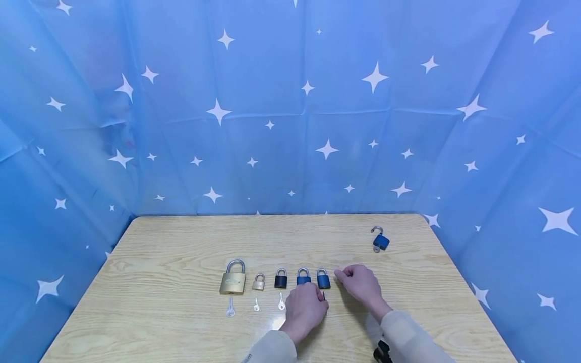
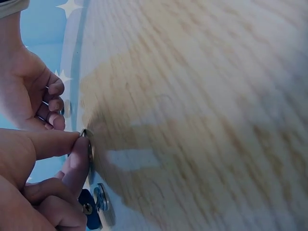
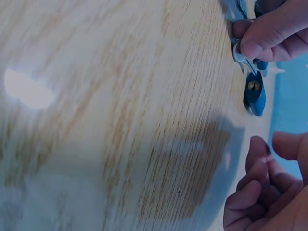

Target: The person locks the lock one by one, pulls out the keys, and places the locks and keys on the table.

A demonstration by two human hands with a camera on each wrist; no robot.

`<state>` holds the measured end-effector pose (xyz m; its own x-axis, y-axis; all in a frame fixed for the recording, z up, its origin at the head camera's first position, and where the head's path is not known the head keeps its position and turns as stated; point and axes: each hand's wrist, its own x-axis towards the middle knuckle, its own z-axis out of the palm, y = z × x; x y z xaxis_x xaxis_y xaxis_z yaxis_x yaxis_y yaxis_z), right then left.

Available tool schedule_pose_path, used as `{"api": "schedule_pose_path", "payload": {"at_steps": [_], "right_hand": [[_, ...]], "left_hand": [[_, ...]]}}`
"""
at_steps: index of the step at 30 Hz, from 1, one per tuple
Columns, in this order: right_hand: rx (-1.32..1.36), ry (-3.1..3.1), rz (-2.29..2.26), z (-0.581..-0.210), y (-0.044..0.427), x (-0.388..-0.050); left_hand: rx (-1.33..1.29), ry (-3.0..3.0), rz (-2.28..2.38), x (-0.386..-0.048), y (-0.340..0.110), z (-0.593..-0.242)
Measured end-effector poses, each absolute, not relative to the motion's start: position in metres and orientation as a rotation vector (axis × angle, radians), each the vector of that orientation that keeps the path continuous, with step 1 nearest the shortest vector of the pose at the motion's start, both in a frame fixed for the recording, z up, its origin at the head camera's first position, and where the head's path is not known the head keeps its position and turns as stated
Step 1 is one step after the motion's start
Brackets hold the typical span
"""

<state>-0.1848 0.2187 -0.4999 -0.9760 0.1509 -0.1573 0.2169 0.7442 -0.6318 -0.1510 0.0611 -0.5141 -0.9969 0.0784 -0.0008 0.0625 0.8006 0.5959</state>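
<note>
My left hand (image 1: 306, 306) pinches a small silver key (image 3: 246, 58) between thumb and index finger, just below two blue padlocks. One blue padlock (image 1: 303, 277) is partly hidden behind this hand; the other blue padlock (image 1: 324, 281) lies to its right, its keyhole facing the key in the right wrist view. My right hand (image 1: 360, 285) hovers to the right of that second lock, fingers loosely curled and holding nothing. Both of these locks have closed shackles.
Left of the hands lie a black padlock (image 1: 281, 281), a small brass padlock (image 1: 258, 285) and a large brass padlock (image 1: 233, 283). Below them are a silver key (image 1: 282, 302), a smaller key (image 1: 256, 305) and a larger key (image 1: 230, 308). An unlocked blue padlock (image 1: 381, 242) lies far right.
</note>
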Motion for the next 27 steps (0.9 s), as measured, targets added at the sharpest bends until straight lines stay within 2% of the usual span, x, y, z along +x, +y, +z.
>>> {"api": "schedule_pose_path", "payload": {"at_steps": [27], "right_hand": [[0.312,2.838,-1.067,-0.5035,0.2230,-0.1877]], "left_hand": [[0.115,2.941,0.970,-0.1508,0.0597,-0.5078]]}}
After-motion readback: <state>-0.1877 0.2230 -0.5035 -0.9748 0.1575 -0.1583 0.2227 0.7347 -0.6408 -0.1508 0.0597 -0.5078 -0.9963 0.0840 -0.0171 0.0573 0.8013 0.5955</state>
